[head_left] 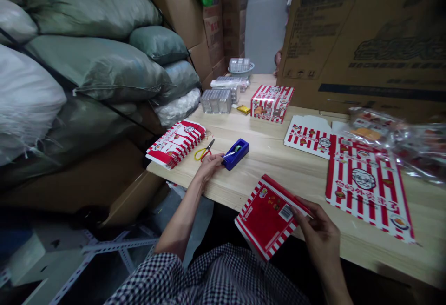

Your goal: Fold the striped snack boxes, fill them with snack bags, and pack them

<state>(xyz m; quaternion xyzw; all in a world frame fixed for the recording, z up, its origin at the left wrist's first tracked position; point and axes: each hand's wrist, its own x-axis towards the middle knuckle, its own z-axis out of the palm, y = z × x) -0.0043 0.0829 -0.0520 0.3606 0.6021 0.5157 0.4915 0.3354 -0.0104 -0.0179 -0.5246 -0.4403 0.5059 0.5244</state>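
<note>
My left hand is at the near end of a blue tape dispenser, its fingers pinched on a strip of clear tape that runs from the roll. A red box with striped edges is in my right hand, tilted over the table's front edge, with thumb and fingers on its right corner. Scissors with yellow handles lie left of the dispenser. Beyond them is a stack of folded red and white cartons.
Flat printed cartons and clear plastic bags cover the wooden table's right side. At the back stand a striped box, a yellow packet and clear packs. A large cardboard box rises behind; stuffed sacks are at left.
</note>
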